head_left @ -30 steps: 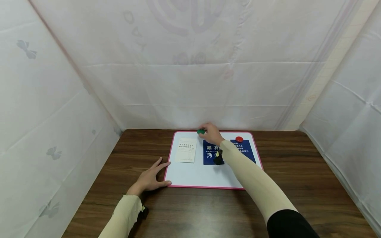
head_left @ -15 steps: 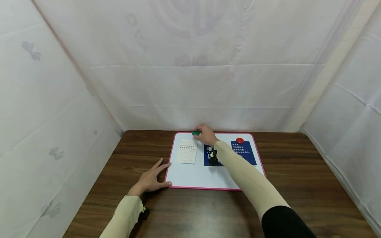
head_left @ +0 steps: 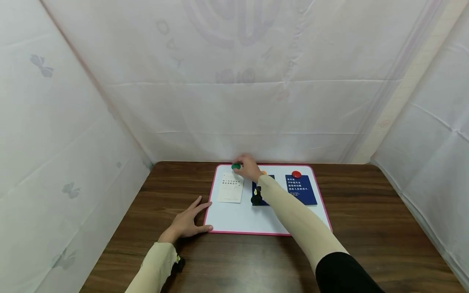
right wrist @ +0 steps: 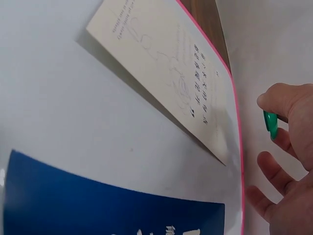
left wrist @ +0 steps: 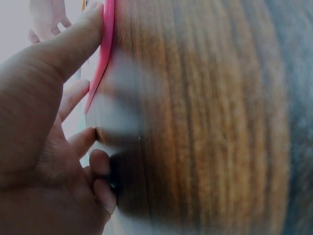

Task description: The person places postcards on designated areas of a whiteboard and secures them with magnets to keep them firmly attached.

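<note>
A white board with a pink rim (head_left: 253, 232) lies on the dark wooden table (head_left: 366, 228). My right hand (head_left: 246, 166) pinches a green round magnet (head_left: 236, 166) just above the top of a cream card (head_left: 230, 187) lying on the board. In the right wrist view the green magnet (right wrist: 271, 124) sits between thumb and finger, past the cream card (right wrist: 166, 78). My left hand (head_left: 187, 221) lies flat on the table, its fingers (left wrist: 80, 39) touching the board's pink rim (left wrist: 105, 54) at the near left corner.
Two blue cards (head_left: 300, 189) lie on the board; a red magnet (head_left: 296, 174) sits on the right one, and my forearm partly covers the left one (head_left: 261, 195). White cloth walls (head_left: 234, 93) close in the table at the back and both sides.
My right hand has carried the green magnet leftward along the board's far edge, from above the blue card to above the cream card. The left hand has stayed put.
</note>
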